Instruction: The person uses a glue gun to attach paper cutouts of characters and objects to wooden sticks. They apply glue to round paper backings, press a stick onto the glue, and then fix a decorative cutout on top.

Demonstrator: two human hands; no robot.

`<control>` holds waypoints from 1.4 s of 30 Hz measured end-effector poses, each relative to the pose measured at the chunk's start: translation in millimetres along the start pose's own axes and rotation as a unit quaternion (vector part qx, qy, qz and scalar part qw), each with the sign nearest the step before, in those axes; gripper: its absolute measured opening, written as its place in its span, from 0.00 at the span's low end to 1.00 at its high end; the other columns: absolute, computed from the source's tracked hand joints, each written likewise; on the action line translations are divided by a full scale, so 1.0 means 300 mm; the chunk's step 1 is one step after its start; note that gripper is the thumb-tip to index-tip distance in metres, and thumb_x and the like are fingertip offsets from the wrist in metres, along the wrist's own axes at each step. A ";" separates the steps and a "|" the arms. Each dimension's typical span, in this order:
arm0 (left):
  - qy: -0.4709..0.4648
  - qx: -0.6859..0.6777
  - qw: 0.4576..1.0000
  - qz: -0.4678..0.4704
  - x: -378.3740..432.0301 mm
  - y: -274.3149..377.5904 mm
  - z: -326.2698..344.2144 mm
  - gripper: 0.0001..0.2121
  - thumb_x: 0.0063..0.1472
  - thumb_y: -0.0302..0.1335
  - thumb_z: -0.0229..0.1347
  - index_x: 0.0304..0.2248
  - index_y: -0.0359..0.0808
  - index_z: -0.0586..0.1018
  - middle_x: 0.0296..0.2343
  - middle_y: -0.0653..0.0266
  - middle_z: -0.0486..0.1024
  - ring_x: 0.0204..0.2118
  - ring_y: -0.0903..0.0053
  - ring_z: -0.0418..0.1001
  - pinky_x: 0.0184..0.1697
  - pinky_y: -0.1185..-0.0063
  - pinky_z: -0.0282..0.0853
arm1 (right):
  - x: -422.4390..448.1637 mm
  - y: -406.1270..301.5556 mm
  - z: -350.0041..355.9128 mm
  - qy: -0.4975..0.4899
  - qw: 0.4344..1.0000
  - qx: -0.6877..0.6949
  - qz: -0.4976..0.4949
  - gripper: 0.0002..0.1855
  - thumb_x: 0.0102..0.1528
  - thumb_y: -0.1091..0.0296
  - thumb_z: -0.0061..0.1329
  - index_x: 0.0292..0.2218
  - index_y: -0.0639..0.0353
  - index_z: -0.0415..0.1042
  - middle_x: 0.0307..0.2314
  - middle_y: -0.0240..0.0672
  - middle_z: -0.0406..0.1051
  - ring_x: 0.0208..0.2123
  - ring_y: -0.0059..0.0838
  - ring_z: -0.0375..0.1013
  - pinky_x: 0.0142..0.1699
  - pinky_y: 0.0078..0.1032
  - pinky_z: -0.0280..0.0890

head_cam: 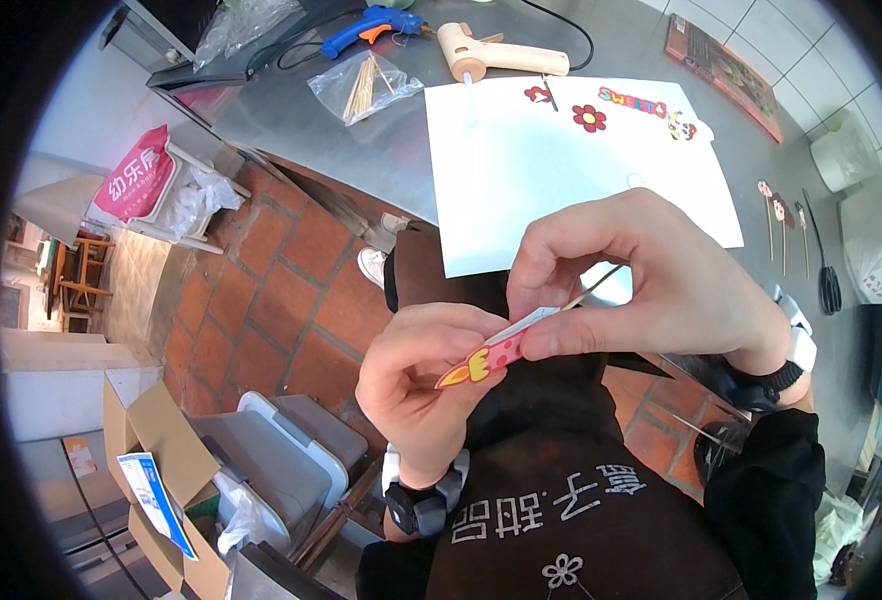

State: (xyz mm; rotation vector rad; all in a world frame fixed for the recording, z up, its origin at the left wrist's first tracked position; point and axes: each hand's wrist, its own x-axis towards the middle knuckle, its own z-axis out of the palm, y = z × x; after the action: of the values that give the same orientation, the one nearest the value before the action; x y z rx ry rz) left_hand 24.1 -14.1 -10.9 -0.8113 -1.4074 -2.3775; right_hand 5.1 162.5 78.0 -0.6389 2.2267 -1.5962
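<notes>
My left hand (426, 375) and my right hand (636, 277) pinch a pink candle-shaped paper cutout (496, 354) with a yellow flame, held in front of my apron. White backing shows along its upper edge. A thin wooden stick (595, 286) runs out from the cutout's right end through the gap between my right thumb and fingers. How the stick meets the cutout is hidden by my fingers. Behind my hands, a white paper sheet (516, 195) lies on the metal table. On it are a red flower cutout (589, 118), a smaller red cutout (538, 94) and a colourful lettering cutout (631, 102).
A cream glue gun (505, 56) and a blue glue gun (377, 28) lie at the table's back. Near them is a plastic bag of wooden sticks (366, 86). To the right are black-handled scissors (829, 289) and several decorated picks (783, 225). An open cardboard box (167, 442) stands lower left.
</notes>
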 end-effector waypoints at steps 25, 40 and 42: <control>-0.027 0.115 0.993 0.012 0.027 0.020 -0.017 0.15 0.38 0.18 0.64 0.30 0.29 0.74 0.29 0.57 0.71 0.28 0.74 0.73 0.28 0.83 0.70 | 0.002 0.000 -0.013 -0.065 0.987 0.126 0.080 0.07 0.45 0.73 0.55 0.27 0.65 0.71 0.21 0.29 0.70 0.20 0.14 0.68 0.29 0.12 0.61; -0.024 0.099 0.994 0.035 0.025 0.013 -0.014 0.15 0.38 0.19 0.64 0.29 0.30 0.74 0.27 0.58 0.72 0.27 0.75 0.73 0.26 0.85 0.69 | 0.005 0.008 -0.015 -0.077 0.984 0.146 0.070 0.07 0.45 0.75 0.54 0.27 0.66 0.71 0.22 0.31 0.71 0.19 0.16 0.69 0.28 0.11 0.63; -0.023 0.106 0.993 0.037 0.025 0.014 -0.014 0.14 0.38 0.19 0.64 0.28 0.30 0.75 0.27 0.58 0.72 0.27 0.76 0.73 0.26 0.85 0.69 | 0.004 0.011 -0.013 -0.072 0.985 0.145 0.057 0.06 0.45 0.75 0.54 0.27 0.66 0.71 0.22 0.31 0.71 0.19 0.16 0.69 0.28 0.11 0.62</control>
State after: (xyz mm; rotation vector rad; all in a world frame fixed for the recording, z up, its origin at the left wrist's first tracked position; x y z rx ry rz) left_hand 18.6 -19.5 -5.1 -0.8500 -1.5860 -2.1238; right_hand 1.5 165.9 76.2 -0.5158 1.8453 -1.7124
